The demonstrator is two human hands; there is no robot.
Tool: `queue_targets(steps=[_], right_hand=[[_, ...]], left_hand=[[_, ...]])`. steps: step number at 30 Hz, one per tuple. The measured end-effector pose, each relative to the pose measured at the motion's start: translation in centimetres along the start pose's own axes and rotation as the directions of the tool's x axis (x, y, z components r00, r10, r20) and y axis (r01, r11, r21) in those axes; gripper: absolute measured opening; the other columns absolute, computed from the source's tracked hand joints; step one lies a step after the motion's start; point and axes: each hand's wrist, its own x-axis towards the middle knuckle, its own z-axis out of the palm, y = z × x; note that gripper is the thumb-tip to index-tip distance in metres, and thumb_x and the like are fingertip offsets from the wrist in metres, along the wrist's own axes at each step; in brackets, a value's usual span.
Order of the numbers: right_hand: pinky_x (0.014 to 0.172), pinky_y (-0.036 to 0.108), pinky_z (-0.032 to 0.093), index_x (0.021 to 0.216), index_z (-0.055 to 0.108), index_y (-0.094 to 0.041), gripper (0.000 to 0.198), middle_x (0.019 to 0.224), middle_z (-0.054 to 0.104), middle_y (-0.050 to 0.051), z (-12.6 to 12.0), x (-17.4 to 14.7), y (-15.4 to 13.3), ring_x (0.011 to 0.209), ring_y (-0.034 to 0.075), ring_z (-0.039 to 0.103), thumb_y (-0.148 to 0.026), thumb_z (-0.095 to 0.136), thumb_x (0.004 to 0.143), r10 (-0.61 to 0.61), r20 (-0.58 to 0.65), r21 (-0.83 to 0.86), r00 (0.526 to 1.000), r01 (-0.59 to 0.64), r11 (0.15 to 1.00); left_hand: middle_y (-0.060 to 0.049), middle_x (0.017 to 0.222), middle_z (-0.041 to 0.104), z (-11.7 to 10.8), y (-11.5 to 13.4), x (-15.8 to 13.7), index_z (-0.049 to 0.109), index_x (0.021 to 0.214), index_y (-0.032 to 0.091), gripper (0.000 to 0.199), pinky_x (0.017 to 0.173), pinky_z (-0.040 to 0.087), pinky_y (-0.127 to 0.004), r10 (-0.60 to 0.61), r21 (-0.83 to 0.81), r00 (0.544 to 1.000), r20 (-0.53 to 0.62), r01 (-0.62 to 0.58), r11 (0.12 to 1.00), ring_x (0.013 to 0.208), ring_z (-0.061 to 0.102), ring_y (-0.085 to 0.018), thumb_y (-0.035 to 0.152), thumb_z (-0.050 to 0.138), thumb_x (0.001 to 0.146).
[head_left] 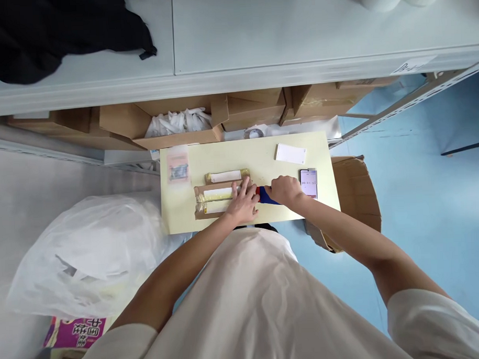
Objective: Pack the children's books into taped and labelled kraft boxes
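Phone displays "00:01:5", final digit blurred
Purple packaging bears "中国娃娃"; shelf label, partly legible, begins "D".

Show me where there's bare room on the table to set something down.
A bare strip of table runs along the far edge, between the pinkish packet and the white card; another patch lies in the near-left corner, left of the taped cardboard. The middle is crowded: left hand on the cardboard, slim parcel behind, right hand gripping the blue tool, phone nearby.

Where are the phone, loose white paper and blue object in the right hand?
Phone (309,184): head view, middle of its screen.
Loose white paper (291,153): head view, upper face.
Blue object (267,196): head view, exposed part.
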Motion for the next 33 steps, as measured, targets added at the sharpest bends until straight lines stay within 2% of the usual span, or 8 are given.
queue_targets(steps=[6,9,13,18,23,27,30,33], right_hand=[[0.075,0.040,0.046,0.095,0.070,-0.012,0.033,0.096,0.068,0.021,0.6,0.2,-2.4,0.092,0.031,0.065,-0.032,0.044,0.090,-0.069,0.075,-0.093,0.995,0.076,0.993],[0.073,0.037,0.045,0.089,0.070,-0.012,0.040,0.091,0.068,0.020,2.0,-0.7,-1.4,0.087,0.029,0.066,-0.038,0.039,0.092,0.011,0.019,-0.034,1.000,-0.010,0.999],[0.069,0.034,0.043,0.090,0.066,-0.011,0.057,0.087,0.068,0.020,3.7,-1.6,0.9,0.081,0.028,0.066,-0.052,0.027,0.094,0.259,-0.185,0.167,0.948,-0.230,0.959],[0.070,0.031,0.041,0.105,0.056,-0.011,0.035,0.093,0.066,0.016,7.4,-0.9,2.0,0.086,0.026,0.063,-0.034,0.032,0.094,0.388,-0.169,0.386,0.906,-0.302,0.872],[0.074,0.036,0.041,0.110,0.051,-0.007,0.030,0.092,0.064,0.017,12.0,0.3,1.4,0.086,0.027,0.061,-0.024,0.035,0.091,0.377,-0.182,0.395,0.908,-0.284,0.874],[0.078,0.040,0.043,0.114,0.051,-0.010,0.031,0.094,0.063,0.017,13.7,0.7,1.1,0.091,0.029,0.060,-0.020,0.039,0.088,0.342,-0.210,0.417,0.916,-0.233,0.879],[0.091,0.048,0.041,0.129,0.041,-0.007,0.048,0.116,0.055,0.022,14.3,0.0,1.0,0.112,0.033,0.051,-0.015,0.043,0.081,0.318,-0.345,0.462,0.883,-0.136,0.877],[0.104,0.051,0.033,0.144,0.018,-0.009,0.074,0.141,0.034,0.022,14.8,-1.6,0.2,0.134,0.033,0.030,-0.011,0.045,0.075,0.175,-0.531,0.469,0.829,0.117,0.875]], left_hand=[[-0.016,0.133,0.047,0.2,0.5,0.6,0.063,0.112,0.020,0.040,0.103,0.003,-0.072,-0.045,-0.010,0.999,0.008,0.045,0.999,0.138,0.007,-0.045,0.036,0.059,0.076],[-0.015,0.137,0.044,0.1,0.5,0.5,0.063,0.114,0.021,0.043,0.104,0.000,-0.072,-0.060,-0.053,0.998,0.003,0.060,0.997,0.139,0.006,-0.044,0.036,0.062,0.074],[-0.014,0.152,0.025,0.2,0.1,0.3,0.052,0.130,0.022,0.067,0.105,-0.002,-0.070,-0.045,-0.161,0.998,-0.046,0.037,0.986,0.140,0.003,-0.044,0.047,0.067,0.069],[-0.018,0.156,-0.004,-0.2,-1.6,-1.3,0.015,0.149,0.017,0.096,0.109,0.008,-0.061,0.015,-0.356,0.986,-0.167,-0.074,0.932,0.141,-0.005,-0.041,0.056,0.061,0.073],[-0.014,0.156,-0.009,-0.4,-5.6,-6.5,0.009,0.150,0.022,0.084,0.108,0.003,-0.063,-0.226,-0.387,0.925,-0.306,0.096,0.917,0.141,-0.009,-0.041,0.052,0.050,0.084],[-0.015,0.155,-0.015,1.7,-9.4,-11.7,-0.005,0.149,0.019,0.096,0.111,0.003,-0.061,-0.512,-0.590,0.813,-0.276,0.277,0.758,0.141,-0.012,-0.037,0.056,0.052,0.082],[-0.010,0.157,-0.006,4.0,-11.3,-14.3,-0.006,0.149,0.024,0.091,0.114,0.011,-0.052,-0.567,-0.787,0.820,-0.077,0.299,0.540,0.143,-0.003,-0.032,0.057,0.049,0.083],[-0.009,0.158,0.005,5.6,-11.8,-15.3,-0.003,0.149,0.026,0.095,0.115,0.015,-0.047,-0.496,-0.868,0.867,0.036,0.273,0.415,0.143,0.008,-0.030,0.057,0.054,0.080]])
